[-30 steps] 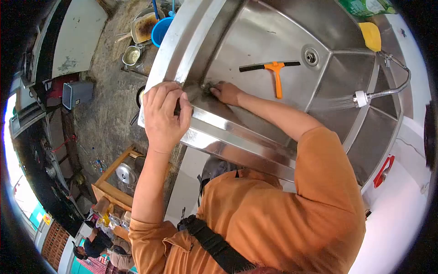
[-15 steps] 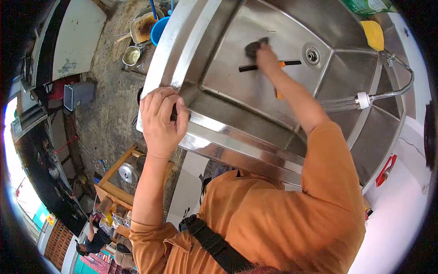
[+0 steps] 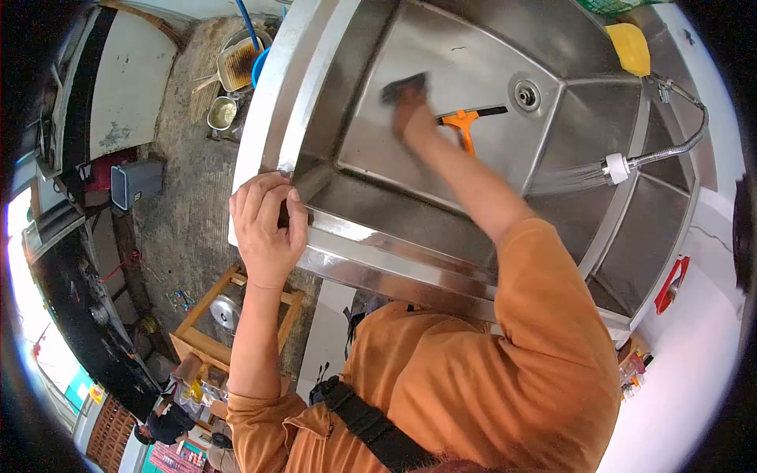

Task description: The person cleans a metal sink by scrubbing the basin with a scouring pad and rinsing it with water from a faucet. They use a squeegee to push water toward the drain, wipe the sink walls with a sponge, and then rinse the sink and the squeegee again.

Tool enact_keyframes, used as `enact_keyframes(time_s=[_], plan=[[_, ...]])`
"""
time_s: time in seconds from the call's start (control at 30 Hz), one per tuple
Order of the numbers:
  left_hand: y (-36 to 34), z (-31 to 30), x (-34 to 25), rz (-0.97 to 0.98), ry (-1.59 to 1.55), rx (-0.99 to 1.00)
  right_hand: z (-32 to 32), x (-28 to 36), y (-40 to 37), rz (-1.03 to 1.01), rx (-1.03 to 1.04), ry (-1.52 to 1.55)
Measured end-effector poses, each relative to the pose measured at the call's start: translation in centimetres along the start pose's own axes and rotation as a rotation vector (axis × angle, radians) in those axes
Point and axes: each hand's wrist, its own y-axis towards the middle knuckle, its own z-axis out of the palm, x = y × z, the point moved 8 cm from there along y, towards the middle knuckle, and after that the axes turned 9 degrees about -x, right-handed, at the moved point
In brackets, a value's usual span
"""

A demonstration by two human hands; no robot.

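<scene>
My right hand (image 3: 414,114), blurred, is closed on a dark pad (image 3: 404,88) against the floor of the steel sink (image 3: 489,67). Beside it lies an orange squeegee (image 3: 465,126) with a black blade, partly hidden by my forearm. My left hand (image 3: 268,217) rests with bent fingers on the sink's front left corner rim; what is under the fingers, if anything, is hidden. From the faucet head (image 3: 617,168) at the right, water sprays into the sink. The drain (image 3: 526,95) lies right of the squeegee.
A yellow cloth (image 3: 629,49) hangs at the sink's back right edge. Pans (image 3: 236,65) and a pot (image 3: 222,113) stand on the ground at left, near a grey bin (image 3: 136,184). A wooden frame (image 3: 206,311) stands lower left. Another person (image 3: 164,423) is farther off.
My right hand has moved left across the sink floor with the dark pad, uncovering more of the squeegee. My left hand stays on the rim. The whole view has shifted slightly.
</scene>
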Motion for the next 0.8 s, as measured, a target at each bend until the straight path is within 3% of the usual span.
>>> enact_keyframes(time_s=[0.07,0.13,0.23,0.27,0.3,0.37,0.4,0.47,0.5,0.53,0.6,0.63,0.67,0.7,0.77,0.8], plan=[[0.1,-0.1,0.0,-0.005,-0.002,0.002,-1.6,-8.9,0.5,0.332,-0.076,-0.026],[0.2,-0.1,0.0,-0.007,0.001,0.0,-3.2,-14.8,-0.4,0.582,0.043,0.156],[0.3,-0.2,0.0,-0.016,-0.012,-0.008,-2.1,-11.4,0.4,0.616,-0.056,0.046],[0.2,-0.1,0.3,-0.012,-0.019,-0.01,-0.7,-7.6,0.9,0.349,-0.082,-0.211],[0.3,0.0,0.2,-0.01,-0.015,-0.012,-4.1,-3.3,0.5,0.112,-0.032,-0.115],[0.2,0.1,0.2,-0.008,-0.004,0.004,-3.3,-0.2,2.6,-0.053,-0.123,-0.202],[0.3,0.2,0.2,-0.004,0.002,0.01,-2.8,-1.0,4.3,-0.051,-0.124,-0.193],[0.2,0.3,0.2,-0.004,0.012,0.015,-3.6,-3.9,8.6,-0.004,-0.377,-0.359],[0.1,0.2,0.2,0.0,0.019,0.022,-4.5,-6.8,10.1,0.157,-0.394,-0.023],[0.3,0.2,0.2,-0.004,0.008,0.021,0.0,-11.2,14.7,0.308,-0.429,0.178],[0.3,0.3,0.2,-0.009,0.006,0.024,-7.5,-12.8,14.6,0.34,-0.625,0.356],[0.3,0.3,0.2,-0.007,0.004,0.024,-8.4,-13.0,15.9,0.344,-0.627,0.363],[0.4,0.4,0.3,-0.005,0.003,0.025,-8.2,-14.3,17.9,0.475,-0.677,0.82],[0.3,0.3,0.3,-0.006,0.007,0.033,-7.4,-14.5,19.0,0.601,-0.697,1.281],[0.4,0.4,0.2,-0.018,0.013,0.022,-11.0,-10.3,17.1,0.689,-0.662,1.306],[0.3,0.3,-0.1,-0.018,0.006,0.017,-11.6,-6.9,14.2,0.781,-0.468,1.482]])
